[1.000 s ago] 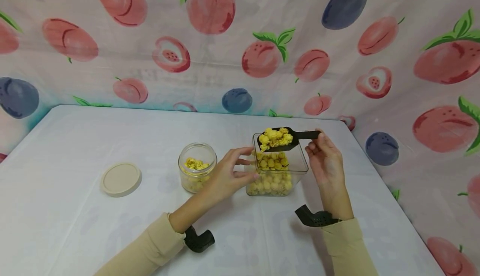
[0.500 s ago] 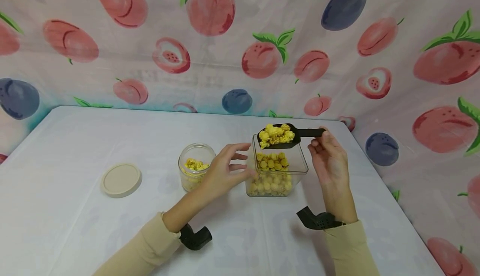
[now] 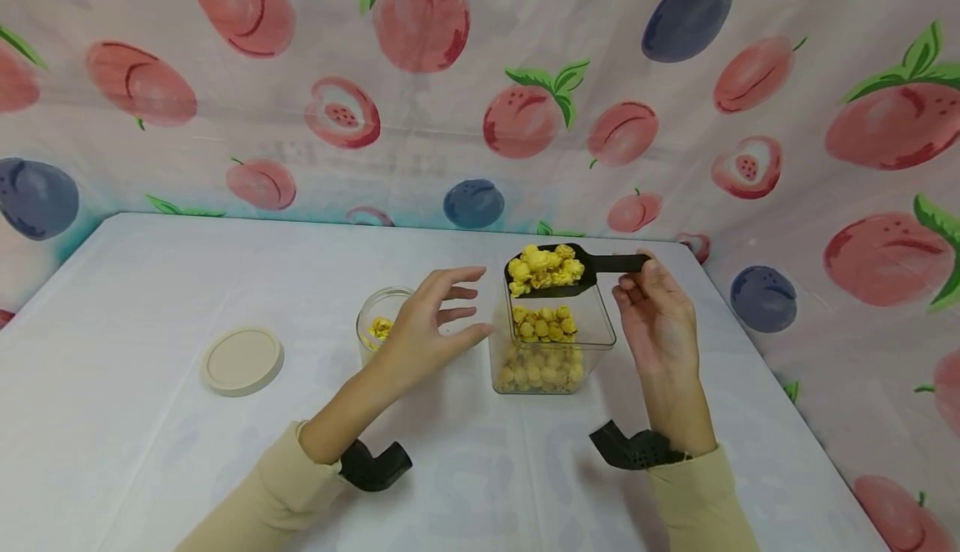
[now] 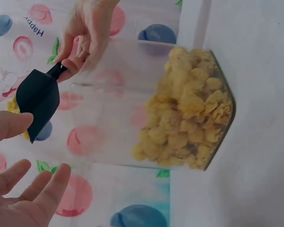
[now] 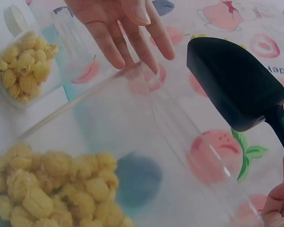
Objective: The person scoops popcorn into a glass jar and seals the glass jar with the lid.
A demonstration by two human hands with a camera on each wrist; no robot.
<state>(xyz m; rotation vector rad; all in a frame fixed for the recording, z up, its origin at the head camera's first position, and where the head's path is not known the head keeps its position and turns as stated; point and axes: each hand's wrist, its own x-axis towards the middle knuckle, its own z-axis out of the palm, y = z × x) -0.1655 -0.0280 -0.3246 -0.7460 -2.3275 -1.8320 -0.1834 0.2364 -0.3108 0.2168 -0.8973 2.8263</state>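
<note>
1. Popcorn, yellow and puffed (image 3: 545, 267), is heaped in a black plastic scoop (image 3: 570, 275) that is held level above the clear square plastic container (image 3: 558, 343); from the wrist views only the scoop's dark underside is seen.
2. The scoop's handle is pinched by the right hand (image 3: 654, 312), whose fingertips are partly hidden behind the handle.
3. The left hand (image 3: 423, 328) is held wide with fingers spread, just left of the container, and nothing is gripped by it; whether the container wall is touched cannot be told.
4. A round clear glass jar (image 3: 375, 327) holding a little popcorn is largely covered by the left hand.
5. A round beige lid (image 3: 242, 358) is laid flat on the white desk (image 3: 150, 452), well apart to the left.
6. Both sleeves are cut off by the lower edge.
</note>
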